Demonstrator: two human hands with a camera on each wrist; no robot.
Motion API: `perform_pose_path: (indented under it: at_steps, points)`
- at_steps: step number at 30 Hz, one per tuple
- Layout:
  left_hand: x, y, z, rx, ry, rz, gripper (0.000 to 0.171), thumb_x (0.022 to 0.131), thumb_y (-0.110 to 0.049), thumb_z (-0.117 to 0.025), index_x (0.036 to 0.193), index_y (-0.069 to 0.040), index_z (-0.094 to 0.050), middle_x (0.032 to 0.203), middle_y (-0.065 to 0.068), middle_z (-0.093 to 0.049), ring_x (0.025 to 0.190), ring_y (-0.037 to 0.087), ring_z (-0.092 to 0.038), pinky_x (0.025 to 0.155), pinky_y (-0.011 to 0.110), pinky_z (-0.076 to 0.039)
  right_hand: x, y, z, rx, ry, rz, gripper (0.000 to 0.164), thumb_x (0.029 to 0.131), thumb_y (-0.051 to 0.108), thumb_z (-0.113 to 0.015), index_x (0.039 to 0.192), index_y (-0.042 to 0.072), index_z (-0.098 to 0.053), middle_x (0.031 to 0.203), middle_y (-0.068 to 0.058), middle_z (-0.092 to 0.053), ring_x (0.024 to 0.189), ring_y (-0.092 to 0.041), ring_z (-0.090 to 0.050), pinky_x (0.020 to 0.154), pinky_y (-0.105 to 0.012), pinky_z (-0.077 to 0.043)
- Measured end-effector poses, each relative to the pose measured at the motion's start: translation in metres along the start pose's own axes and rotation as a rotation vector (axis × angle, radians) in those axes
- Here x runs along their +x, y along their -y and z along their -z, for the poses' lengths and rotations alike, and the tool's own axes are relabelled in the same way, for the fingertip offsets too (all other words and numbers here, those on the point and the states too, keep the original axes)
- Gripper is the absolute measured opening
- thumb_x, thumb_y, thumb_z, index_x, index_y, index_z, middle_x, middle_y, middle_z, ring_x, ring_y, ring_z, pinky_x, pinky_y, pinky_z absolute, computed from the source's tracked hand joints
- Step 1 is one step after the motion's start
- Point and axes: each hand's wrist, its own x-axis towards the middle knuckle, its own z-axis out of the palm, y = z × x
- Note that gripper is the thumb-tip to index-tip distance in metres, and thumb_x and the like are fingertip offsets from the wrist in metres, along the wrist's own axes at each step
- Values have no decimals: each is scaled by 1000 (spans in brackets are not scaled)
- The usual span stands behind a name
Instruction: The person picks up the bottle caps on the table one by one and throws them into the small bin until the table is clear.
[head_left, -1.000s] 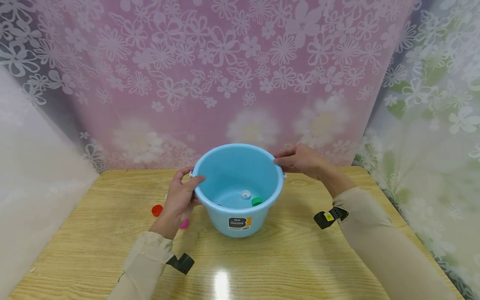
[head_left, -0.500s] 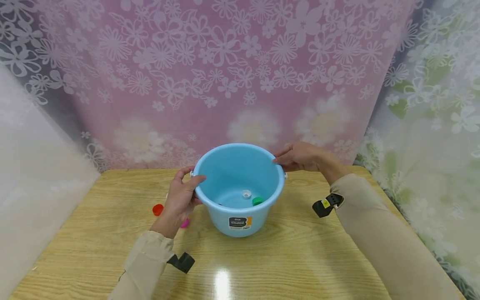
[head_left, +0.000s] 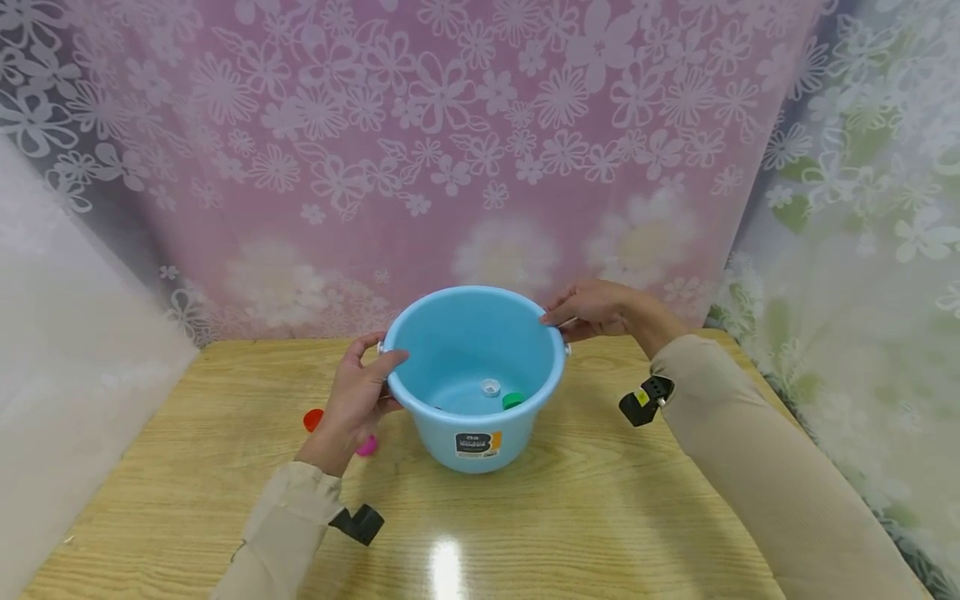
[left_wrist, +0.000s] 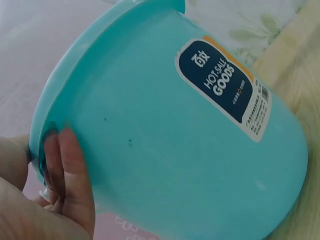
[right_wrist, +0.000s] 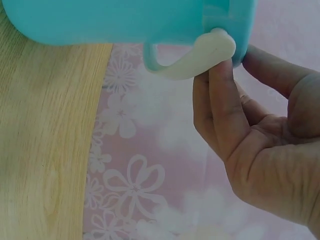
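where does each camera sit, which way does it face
Head: on the head, facing forward and down into the light blue plastic bucket; left hand, right hand and beige sleeves show.
Left wrist: on that wrist, facing the bucket's outer wall and dark rounded label; part of the left hand shows.
Right wrist: on that wrist, facing the bucket's white curved handle; the right hand shows.
Head and left wrist both show the label.
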Motion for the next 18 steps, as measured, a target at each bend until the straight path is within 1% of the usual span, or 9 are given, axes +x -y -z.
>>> perform_pose_path:
  at_steps: [2, 5, 7, 9, 12, 14, 16, 18]
  points:
    - [-1, -1, 1, 54, -7, 5, 52, 91, -21, -66, 135, -20, -39, 81, 13, -67, 59, 18, -66, 55, 30, -57, 1, 0, 0, 13, 5, 0, 32, 95, 9, -60, 121, -10, -57, 96, -13, -67, 74, -16, -67, 80, -32, -56]
    - [-2, -2, 3, 150, -24, -8, 53, 91, -28, -66, 137, -23, -39, 91, 14, -66, 60, 18, -65, 58, 32, -57, 2, -1, 0, 28, 12, 0, 33, 95, 8, -60, 122, -11, -56, 95, -13, -67, 74, -16, -67, 80, -32, -56]
    - [-2, -2, 4, 219, -37, -28, 56, 91, -33, -66, 138, -23, -37, 100, 18, -63, 62, 18, -65, 61, 35, -58, 2, -2, 0, 31, 6, -8, 33, 95, 8, -60, 122, -11, -57, 95, -13, -67, 74, -16, -67, 80, -32, -56]
    - [-3, -3, 5, 274, -42, -48, 64, 90, -38, -67, 141, -21, -33, 109, 21, -58, 64, 19, -65, 63, 37, -58, 2, -2, 0, 38, 0, -19, 33, 94, 8, -61, 122, -10, -57, 95, -13, -67, 74, -17, -67, 79, -31, -56]
    - [-2, -4, 11, 314, -35, -64, 78, 85, -47, -69, 144, -16, -27, 111, 20, -54, 67, 20, -66, 67, 39, -58, 0, -2, 1, 42, -11, -29, 33, 94, 9, -61, 122, -10, -57, 95, -13, -67, 75, -17, -68, 78, -31, -56]
    - [-1, -5, 17, 327, -41, -65, 84, 84, -52, -68, 145, -14, -25, 111, 18, -52, 69, 20, -67, 67, 37, -58, 0, -2, 2, 46, -14, -29, 34, 94, 9, -61, 122, -10, -56, 95, -13, -67, 75, -18, -68, 77, -31, -56]
    - [1, -4, 26, 341, -55, -63, 83, 85, -55, -64, 144, -11, -26, 109, 16, -49, 71, 20, -66, 68, 36, -58, -1, -2, 2, 42, -13, -26, 33, 94, 9, -61, 121, -10, -56, 94, -13, -67, 75, -18, -68, 77, -31, -56]
    - [3, -1, 36, 372, -81, -65, 77, 88, -55, -59, 142, -9, -29, 106, 15, -47, 73, 20, -65, 68, 35, -58, -1, -2, 2, 43, -9, -25, 33, 94, 9, -62, 121, -10, -56, 93, -13, -67, 75, -17, -68, 77, -31, -56]
